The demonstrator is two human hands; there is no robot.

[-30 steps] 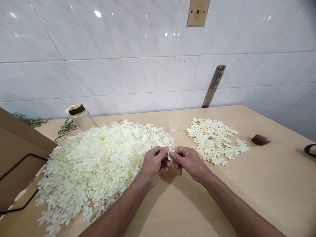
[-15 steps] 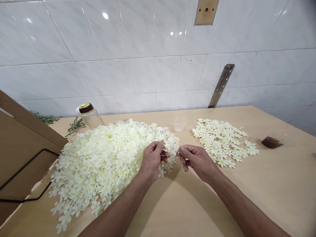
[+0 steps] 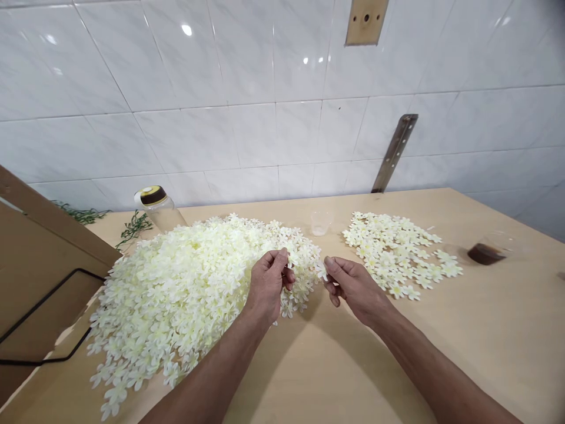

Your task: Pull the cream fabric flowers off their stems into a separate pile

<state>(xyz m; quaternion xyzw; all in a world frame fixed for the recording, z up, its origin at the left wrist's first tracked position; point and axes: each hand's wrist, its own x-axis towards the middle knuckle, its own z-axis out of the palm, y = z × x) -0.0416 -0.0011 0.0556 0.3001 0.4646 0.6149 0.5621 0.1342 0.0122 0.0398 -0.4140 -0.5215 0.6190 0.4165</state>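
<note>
A large heap of white artificial flowers (image 3: 194, 282) with pale yellow centres lies on the left of the table. At the heap's right edge my left hand (image 3: 268, 285) is closed, thumb pressed to the fingers; whatever it pinches blends into the flowers behind. A small white flower (image 3: 322, 271) sticks out from the pinched fingertips of my right hand (image 3: 353, 287). Both hands are raised a short way apart. Right of them, a smaller group of white flowers (image 3: 388, 247) is spread flat on the table, showing yellow centres.
A clear cup (image 3: 320, 224) stands behind the hands. Far right is a clear cup of dark liquid (image 3: 486, 253). Back left are a bottle (image 3: 162, 210) and green sprigs (image 3: 133, 227). A brown board (image 3: 48, 277) and black metal frame (image 3: 53, 294) edge the left.
My hands have drawn slightly apart, the left moving a little to the left. The flower in my right hand now shows more clearly at the fingertips.
</note>
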